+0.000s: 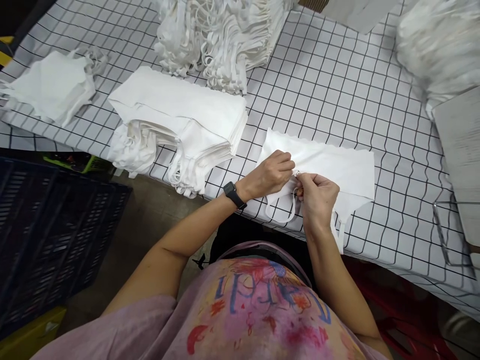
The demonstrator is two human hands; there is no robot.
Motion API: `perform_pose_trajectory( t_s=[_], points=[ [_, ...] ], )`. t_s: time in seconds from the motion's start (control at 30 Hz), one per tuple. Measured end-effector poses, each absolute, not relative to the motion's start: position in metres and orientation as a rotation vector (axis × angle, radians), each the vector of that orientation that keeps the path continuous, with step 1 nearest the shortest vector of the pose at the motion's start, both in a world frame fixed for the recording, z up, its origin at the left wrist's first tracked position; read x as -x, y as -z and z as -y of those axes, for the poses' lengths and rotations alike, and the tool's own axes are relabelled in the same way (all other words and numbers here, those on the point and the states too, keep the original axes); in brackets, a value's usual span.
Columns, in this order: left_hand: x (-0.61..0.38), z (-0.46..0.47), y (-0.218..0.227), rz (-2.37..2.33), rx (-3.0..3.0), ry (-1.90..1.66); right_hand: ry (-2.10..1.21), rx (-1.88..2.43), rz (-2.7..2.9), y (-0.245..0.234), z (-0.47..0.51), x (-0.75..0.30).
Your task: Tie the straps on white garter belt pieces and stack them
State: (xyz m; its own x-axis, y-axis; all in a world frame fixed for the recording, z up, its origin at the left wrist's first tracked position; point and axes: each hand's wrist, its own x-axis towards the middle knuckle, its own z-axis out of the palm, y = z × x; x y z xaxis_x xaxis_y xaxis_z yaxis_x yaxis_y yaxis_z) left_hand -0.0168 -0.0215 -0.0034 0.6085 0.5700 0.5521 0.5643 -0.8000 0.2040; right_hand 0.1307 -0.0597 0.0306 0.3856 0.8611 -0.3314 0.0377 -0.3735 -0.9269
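Observation:
A white strappy top [337,165] lies spread flat at the table's front edge, its wavy hem facing away from me. Over its left half, my left hand [273,172] has its fingers closed in a pinch at the strap. Close beside it, my right hand [318,192] pinches the same thin white strap [281,219], which hangs in a loop below. A tiny ring or slider [297,173] shows at the right fingertips. Exactly what lies between the left fingertips is hidden. To the left sits a neat stack of folded white tops [183,105], straps toward me.
Several more white tops [225,40] are piled at the back, and a smaller heap [56,87] lies far left. A plastic-wrapped bundle [442,45] and a grey board [461,150] stand right. Dark blue crates [56,240] are on the floor at left.

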Motion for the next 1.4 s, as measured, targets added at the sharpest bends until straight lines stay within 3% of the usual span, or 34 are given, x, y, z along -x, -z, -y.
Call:
perform_pose_trajectory(
  t_s=[0.17,0.43,0.7,0.83,0.9,1.1,1.23,1.4],
  points=[
    [0.017,0.021,0.004,-1.001,-2.795,-0.954,-1.195,1.736,0.902,-0.034,0.059,-0.134],
    [0.018,0.021,0.005,-0.991,-2.79,-0.972,-1.036,1.7,0.854,-0.029,0.055,-0.128],
    [0.019,0.017,0.007,-1.098,-2.754,-0.934,-1.31,1.668,0.971,-0.037,0.072,-0.136],
    [0.02,0.015,0.009,-1.1,-2.752,-0.864,-1.418,1.7,1.29,-0.037,0.094,-0.142],
    [0.022,0.016,0.009,-1.091,-2.723,-0.853,-1.308,1.739,1.489,-0.04,0.104,-0.151],
    [0.027,0.023,0.001,-1.0,-2.544,-0.796,-0.427,1.741,1.849,-0.036,0.103,-0.2],
    [0.037,0.032,-0.006,-1.26,-2.452,-0.527,-0.463,2.019,2.09,-0.017,0.084,-0.245],
    [0.05,0.042,-0.005,-1.715,-2.297,-0.367,-0.396,2.297,1.855,-0.013,0.07,-0.28]
  ],
)
